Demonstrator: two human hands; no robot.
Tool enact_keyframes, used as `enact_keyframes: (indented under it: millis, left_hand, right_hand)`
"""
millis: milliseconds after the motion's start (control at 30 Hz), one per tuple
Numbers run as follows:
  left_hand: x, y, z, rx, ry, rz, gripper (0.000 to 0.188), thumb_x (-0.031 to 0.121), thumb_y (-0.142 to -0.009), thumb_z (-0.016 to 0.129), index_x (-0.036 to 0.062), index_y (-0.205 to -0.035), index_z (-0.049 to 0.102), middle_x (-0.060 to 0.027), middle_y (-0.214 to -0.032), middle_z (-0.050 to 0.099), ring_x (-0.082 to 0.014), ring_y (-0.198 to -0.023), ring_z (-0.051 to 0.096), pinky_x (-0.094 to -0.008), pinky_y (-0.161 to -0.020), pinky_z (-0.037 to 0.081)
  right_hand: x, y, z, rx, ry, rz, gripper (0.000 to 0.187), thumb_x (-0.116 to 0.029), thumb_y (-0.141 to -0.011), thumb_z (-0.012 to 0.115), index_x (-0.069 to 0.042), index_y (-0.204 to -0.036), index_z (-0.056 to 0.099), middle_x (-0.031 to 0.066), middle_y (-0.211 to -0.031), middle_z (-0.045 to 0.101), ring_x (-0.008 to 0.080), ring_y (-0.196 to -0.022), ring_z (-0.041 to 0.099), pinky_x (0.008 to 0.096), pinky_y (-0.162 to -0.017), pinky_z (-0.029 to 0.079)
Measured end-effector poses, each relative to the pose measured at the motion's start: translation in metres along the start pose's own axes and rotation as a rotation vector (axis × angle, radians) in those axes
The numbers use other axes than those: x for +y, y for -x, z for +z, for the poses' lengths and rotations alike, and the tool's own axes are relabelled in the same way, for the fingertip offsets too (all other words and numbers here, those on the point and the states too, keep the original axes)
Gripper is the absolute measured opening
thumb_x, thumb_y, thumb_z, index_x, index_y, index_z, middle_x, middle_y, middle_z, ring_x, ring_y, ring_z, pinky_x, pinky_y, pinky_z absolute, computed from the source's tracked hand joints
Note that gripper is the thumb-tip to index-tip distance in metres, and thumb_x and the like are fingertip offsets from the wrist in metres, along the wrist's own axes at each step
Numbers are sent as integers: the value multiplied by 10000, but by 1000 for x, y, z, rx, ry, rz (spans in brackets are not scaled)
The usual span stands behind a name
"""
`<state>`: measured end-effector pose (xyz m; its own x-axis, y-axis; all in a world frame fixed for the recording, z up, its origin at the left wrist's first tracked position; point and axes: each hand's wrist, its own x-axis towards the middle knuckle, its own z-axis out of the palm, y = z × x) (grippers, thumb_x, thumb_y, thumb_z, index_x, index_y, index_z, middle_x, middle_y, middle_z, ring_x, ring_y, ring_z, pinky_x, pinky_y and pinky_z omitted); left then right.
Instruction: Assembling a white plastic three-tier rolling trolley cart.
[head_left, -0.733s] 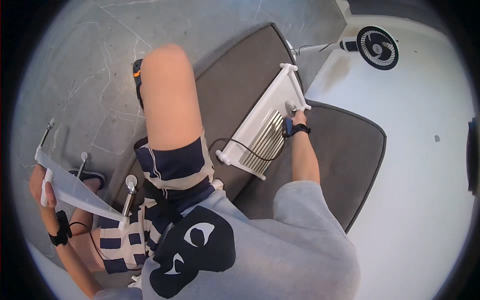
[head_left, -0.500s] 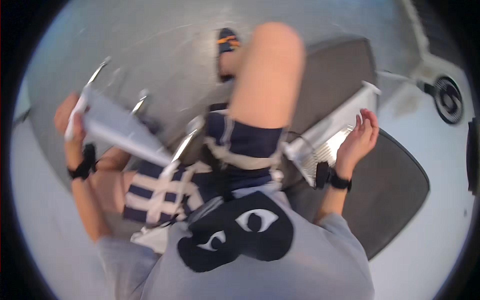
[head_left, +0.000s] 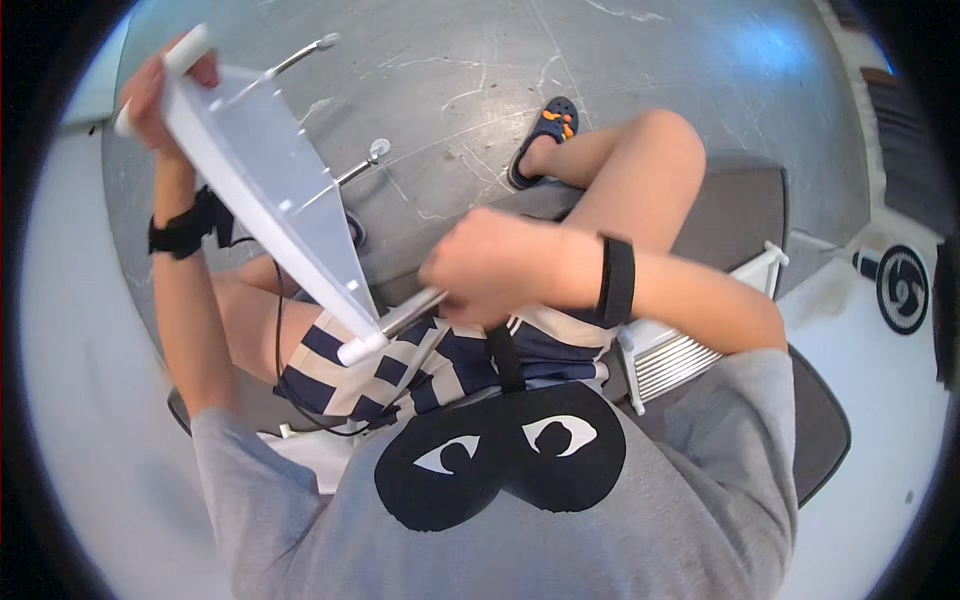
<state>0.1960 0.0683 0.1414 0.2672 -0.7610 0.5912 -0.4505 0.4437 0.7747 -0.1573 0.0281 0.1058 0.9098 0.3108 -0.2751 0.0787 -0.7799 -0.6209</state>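
Observation:
My left hand [head_left: 152,105] is closed round the far end of a white plastic shelf panel [head_left: 285,165], which tilts above my left thigh. Short metal tubes stick out from the panel's far side, two of them ending in round tips. A further metal tube [head_left: 408,312] extends from the panel's near corner, by a white end cap [head_left: 362,348]. Slightly blurred, my right hand [head_left: 490,262] is wrapped round that tube's outer end. Black straps circle both wrists.
On the dark grey seat [head_left: 740,210] to my right lies a white frame with thin metal rods [head_left: 680,368]. A black fan [head_left: 903,290] stands at far right. Another white piece [head_left: 318,455] sits by my left hip. A thin black cable [head_left: 280,335] hangs from my left wrist.
My right hand has come from the open pose at the right across to the near tube and closed on it. The panel in my left hand has been raised and tilted farther away.

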Motion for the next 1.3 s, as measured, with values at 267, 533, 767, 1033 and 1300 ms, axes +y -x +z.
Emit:
enact_keyframes:
  millis: [267,533,767,1033,1300]
  left_hand:
    - [33,-6,22,-280,103,91,418,337,-923,399,-40,-953,579,-114,-741,561,-186,-665,536,-304,-596,427]
    - [24,19,65,-264,-157,-483,723,608,-979,281,5,-1354,417,-185,-1257,493,-291,-1113,529,-429,-994,441]
    - [99,115,67,-656,-298,57,732,476,-829,623,79,-1409,416,-154,-1444,426,-293,-1367,365,-431,-1129,239]
    - [98,72,134,-672,-406,770,185,192,-747,625,72,-651,522,-8,-597,415,-203,-588,528,-325,-633,493]
    - [87,58,140,-532,-339,648,273,269,-417,454,70,-601,428,-37,-572,336,-211,-501,407,-321,-488,318]
  right_hand:
    - [-19,-26,-11,-585,-721,181,384,-381,-773,625,-1,-789,684,177,-669,646,347,-643,641,441,-614,506]
    - [-18,-19,-15,-31,-590,157,298,-241,-731,661,52,-783,649,223,-648,601,372,-600,598,414,-557,466]
    - [-10,-5,-36,-66,-667,141,278,-205,-770,640,52,-874,660,223,-691,627,323,-629,630,404,-581,475]
    - [-21,15,-49,85,-731,-71,367,-201,-776,637,-74,-1120,641,165,-904,685,319,-844,658,392,-767,518]
    - [-3,27,-51,259,118,149,257,-323,-697,713,-77,-694,642,122,-677,647,314,-611,651,438,-502,487]
